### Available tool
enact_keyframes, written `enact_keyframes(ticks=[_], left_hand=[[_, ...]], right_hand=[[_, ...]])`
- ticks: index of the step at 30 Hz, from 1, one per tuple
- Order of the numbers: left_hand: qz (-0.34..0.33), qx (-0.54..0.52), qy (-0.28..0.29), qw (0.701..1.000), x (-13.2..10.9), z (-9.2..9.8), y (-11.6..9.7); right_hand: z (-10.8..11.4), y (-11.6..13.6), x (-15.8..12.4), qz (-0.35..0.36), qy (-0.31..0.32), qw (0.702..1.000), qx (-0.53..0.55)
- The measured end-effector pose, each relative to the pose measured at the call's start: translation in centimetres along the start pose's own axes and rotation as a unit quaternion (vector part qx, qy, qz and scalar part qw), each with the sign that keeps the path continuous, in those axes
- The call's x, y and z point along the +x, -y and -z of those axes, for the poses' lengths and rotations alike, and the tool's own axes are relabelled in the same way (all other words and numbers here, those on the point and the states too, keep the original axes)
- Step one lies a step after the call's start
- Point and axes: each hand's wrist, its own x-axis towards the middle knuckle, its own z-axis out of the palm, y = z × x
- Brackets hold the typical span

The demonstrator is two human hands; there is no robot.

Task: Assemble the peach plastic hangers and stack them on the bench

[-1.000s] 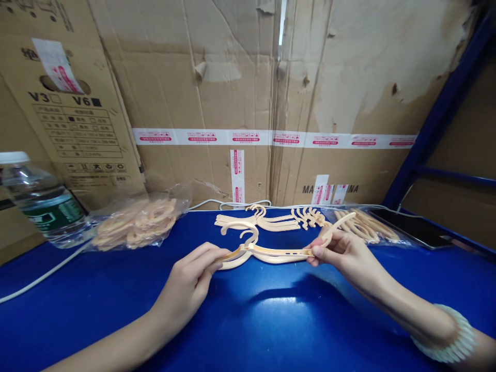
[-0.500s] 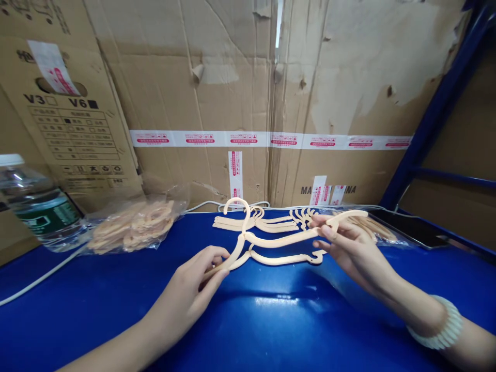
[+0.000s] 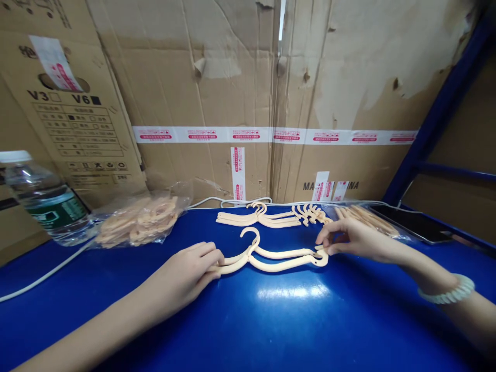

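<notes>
Two cream plastic hangers (image 3: 281, 266) lie overlapped on the blue table (image 3: 240, 330) between my hands, hook side away from me. They look light, fairly stiff and smooth enough to slip a little; I judge the slim arms best held near their ends, since the narrow neck may be fragile. My left hand (image 3: 199, 266) pinches at the left ends between thumb and fingers; whether it has both is hidden. My right hand (image 3: 351, 240) has its fingertips at the right ends, pinching or merely touching, I cannot tell. Beyond, I count at least three stacked hangers (image 3: 279, 223), several small curved pieces (image 3: 306, 216) too bunched to number, two clear bags (image 3: 137, 219) of cream parts, one bottle (image 3: 54, 209) and one phone (image 3: 416, 225).
</notes>
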Motion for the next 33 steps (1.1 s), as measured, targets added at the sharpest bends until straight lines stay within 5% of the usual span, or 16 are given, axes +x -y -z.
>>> enact_keyframes(ticks=[13,23,33], left_hand=[[0.06,0.033,-0.034,0.997,-1.3,0.0,1.3],[0.082,-0.018,0.039,0.996,-0.4,0.4,1.3],[0.076,0.011,-0.028,0.997,0.0,-1.6,1.9]], right_hand=[[-2.0,1.3,-0.1,0.082,-0.046,0.988,-0.125],[-4.1,1.9,0.1,0.081,0.001,0.986,-0.144],[-3.6,0.8,0.5,0.064,-0.03,0.98,-0.187]])
